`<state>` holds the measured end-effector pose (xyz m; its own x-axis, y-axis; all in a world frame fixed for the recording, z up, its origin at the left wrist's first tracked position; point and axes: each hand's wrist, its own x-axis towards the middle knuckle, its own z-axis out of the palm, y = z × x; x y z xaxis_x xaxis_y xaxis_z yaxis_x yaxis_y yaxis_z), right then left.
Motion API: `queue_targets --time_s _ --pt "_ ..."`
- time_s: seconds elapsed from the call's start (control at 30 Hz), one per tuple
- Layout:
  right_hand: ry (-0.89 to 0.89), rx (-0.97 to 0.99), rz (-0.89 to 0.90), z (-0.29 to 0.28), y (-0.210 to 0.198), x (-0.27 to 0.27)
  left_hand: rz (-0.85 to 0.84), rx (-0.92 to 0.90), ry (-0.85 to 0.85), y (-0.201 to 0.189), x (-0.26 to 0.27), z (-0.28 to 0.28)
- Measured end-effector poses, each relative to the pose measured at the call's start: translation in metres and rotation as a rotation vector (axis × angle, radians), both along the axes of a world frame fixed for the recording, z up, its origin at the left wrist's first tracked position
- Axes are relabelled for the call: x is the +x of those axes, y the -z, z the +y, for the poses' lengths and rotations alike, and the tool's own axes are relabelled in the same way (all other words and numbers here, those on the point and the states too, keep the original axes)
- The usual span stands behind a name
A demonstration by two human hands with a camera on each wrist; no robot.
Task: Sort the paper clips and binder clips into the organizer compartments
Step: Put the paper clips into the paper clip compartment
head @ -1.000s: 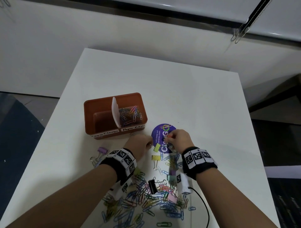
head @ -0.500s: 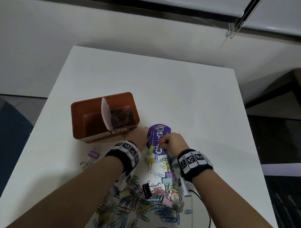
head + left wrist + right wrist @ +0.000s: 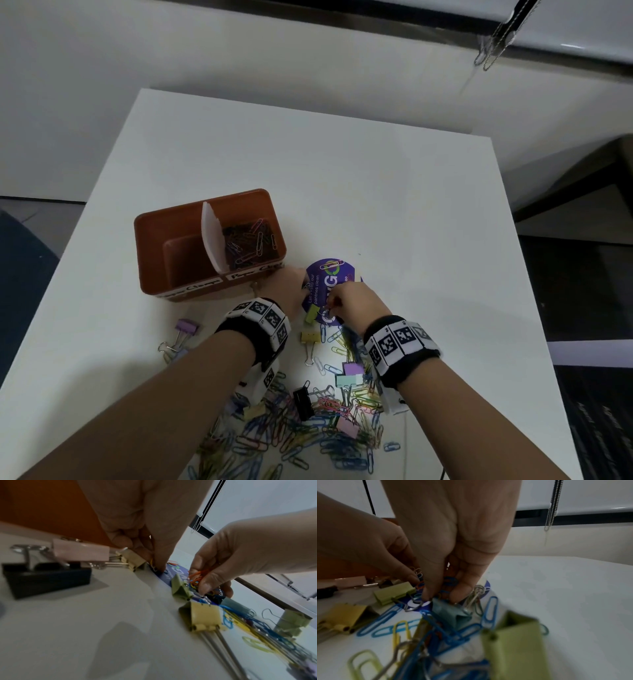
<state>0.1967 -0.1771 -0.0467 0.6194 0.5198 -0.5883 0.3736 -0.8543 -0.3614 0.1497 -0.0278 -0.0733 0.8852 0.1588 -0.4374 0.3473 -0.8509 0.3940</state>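
The brown organizer stands at the table's left, split by a white divider. Its right compartment holds paper clips; the left one looks empty. My left hand is just in front of the organizer, at the edge of a purple round card, and pinches small paper clips there. My right hand is on the same card, its fingers curled round a bunch of coloured paper clips. A green binder clip and a yellow binder clip lie beside both hands.
A big heap of coloured paper clips with black, purple, teal and pink binder clips lies under my forearms. Another purple binder clip lies apart at the left. The white table stretches far beyond.
Both hands stay on the purple card gathering clips. My left hand has moved a little forward, close to the organizer's front wall.
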Motion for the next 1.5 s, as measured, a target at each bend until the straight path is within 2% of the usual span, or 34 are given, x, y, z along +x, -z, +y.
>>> queue_targets --time_s 0.2,0.37,0.6,0.87,1.0,1.2,1.37,1.5 --pt "-0.012 -0.013 -0.100 -0.001 0.004 -0.008 0.019 0.118 0.057 0.001 -0.008 -0.001" --pt "0.070 -0.006 -0.098 -0.005 0.001 -0.014 0.044 0.269 0.147 -0.006 -0.015 -0.006" --pt "0.120 -0.040 -0.103 -0.001 0.005 -0.017 -0.103 0.018 0.001 -0.023 -0.026 -0.010" --pt "0.047 -0.021 -0.148 0.000 -0.002 -0.026 -0.235 -0.129 -0.106 -0.058 -0.059 -0.007" --pt "0.073 0.016 -0.153 -0.003 -0.009 -0.032 -0.319 -0.162 -0.122 -0.077 -0.075 0.003" --pt "0.151 0.123 -0.183 0.007 -0.051 -0.032 -0.451 -0.104 -0.165 -0.113 -0.074 0.049" --pt "0.178 0.329 -0.278 0.053 -0.106 -0.020 -0.322 -0.021 -0.226 -0.145 -0.047 0.090" --pt "0.186 0.410 -0.303 0.110 -0.121 -0.010 -0.261 -0.008 -0.230 -0.144 -0.029 0.101"
